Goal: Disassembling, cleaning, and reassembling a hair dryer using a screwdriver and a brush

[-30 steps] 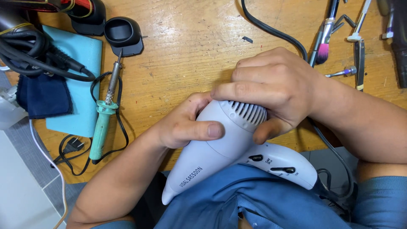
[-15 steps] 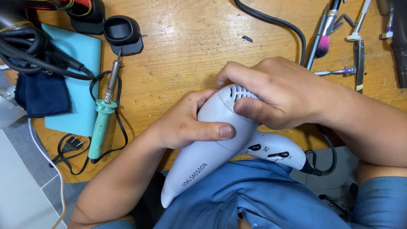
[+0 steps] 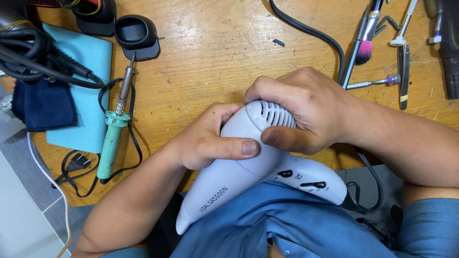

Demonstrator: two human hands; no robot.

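Note:
A white hair dryer [image 3: 239, 177] lies across my lap at the near edge of a wooden workbench [image 3: 215, 62], its nozzle pointing down-left and its handle with black switches to the right. My left hand [image 3: 210, 141] grips the barrel from the left, thumb laid across its top. My right hand [image 3: 301, 112] is wrapped over the vented rear end, thumb pressed just below the grille slots. The dryer's black cord [image 3: 315, 36] runs away over the bench.
A green-handled soldering iron [image 3: 114, 131] lies at left beside a light blue pad [image 3: 91, 100] and a dark blue cloth [image 3: 43, 105]. A black holder [image 3: 136, 33] stands at the back. A pink-tipped brush [image 3: 368, 33], tweezers and small tools lie at the back right.
The dryer has been turned and shifted slightly left in my hands. My right hand slid from covering the rear grille toward its far side, leaving the slots showing; my left thumb moved across the barrel.

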